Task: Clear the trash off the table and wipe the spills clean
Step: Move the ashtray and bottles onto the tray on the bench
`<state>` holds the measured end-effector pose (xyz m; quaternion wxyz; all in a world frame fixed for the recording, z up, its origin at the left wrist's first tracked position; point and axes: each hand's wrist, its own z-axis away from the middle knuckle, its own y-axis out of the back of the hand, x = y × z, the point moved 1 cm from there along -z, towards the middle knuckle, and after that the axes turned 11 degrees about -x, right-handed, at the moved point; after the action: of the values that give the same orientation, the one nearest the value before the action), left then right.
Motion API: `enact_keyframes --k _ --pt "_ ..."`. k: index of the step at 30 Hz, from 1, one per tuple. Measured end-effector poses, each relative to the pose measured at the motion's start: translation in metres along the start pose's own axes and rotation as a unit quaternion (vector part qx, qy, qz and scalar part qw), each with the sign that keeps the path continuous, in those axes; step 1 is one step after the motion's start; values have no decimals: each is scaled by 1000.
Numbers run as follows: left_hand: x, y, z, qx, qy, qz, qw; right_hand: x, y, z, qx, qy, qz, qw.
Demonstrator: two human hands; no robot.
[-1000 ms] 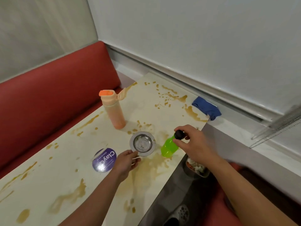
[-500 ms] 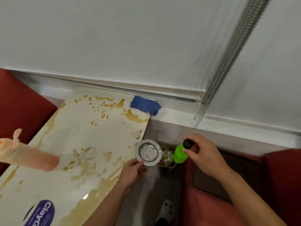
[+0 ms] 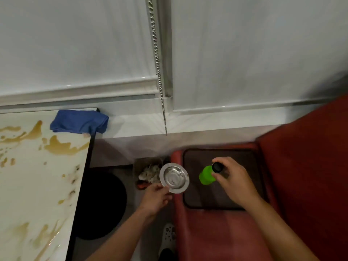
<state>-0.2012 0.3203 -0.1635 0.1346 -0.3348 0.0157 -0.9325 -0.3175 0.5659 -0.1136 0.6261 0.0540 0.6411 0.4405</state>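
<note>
Left hand (image 3: 157, 197) pinches the near rim of a small round stainless-steel bowl (image 3: 174, 178), thumb and fingertips on the edge; the bowl sits level, off the table, over the gap between table and seat. Right hand (image 3: 233, 180) grips a small bright-green plastic bottle (image 3: 206, 175) by its black cap (image 3: 217, 167), fingers curled round the cap, body hanging tilted to the left. Bottle is over a dark rectangular tray (image 3: 222, 196) lying on the red padded bench seat (image 3: 216, 234).

Just left of the bowl, partly under it: a small open bin (image 3: 140, 163) on the floor holding crumpled whitish trash (image 3: 149, 173). Bowl contents: can't tell, only glare.

Far left: cream tabletop (image 3: 37, 185) with brown liquid spills (image 3: 62, 146) spread across it. A crumpled blue cloth (image 3: 80, 121) lies at its far right corner, overhanging onto the white sill (image 3: 135, 125). A black round table base (image 3: 101, 206) shows below the table edge.

White wall panels behind, and a metal bead chain (image 3: 157, 59) hanging down to the sill.
</note>
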Motion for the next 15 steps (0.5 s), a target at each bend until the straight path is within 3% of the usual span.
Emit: enact_keyframes --k 6,15 --pt "-31 -50 -84 -35 20 -89 995 76 -5 -3 52 -45 2 998" --pt "-54 -85 -163 -21 39 -104 994 128 -13 -23 69 -61 29 995"
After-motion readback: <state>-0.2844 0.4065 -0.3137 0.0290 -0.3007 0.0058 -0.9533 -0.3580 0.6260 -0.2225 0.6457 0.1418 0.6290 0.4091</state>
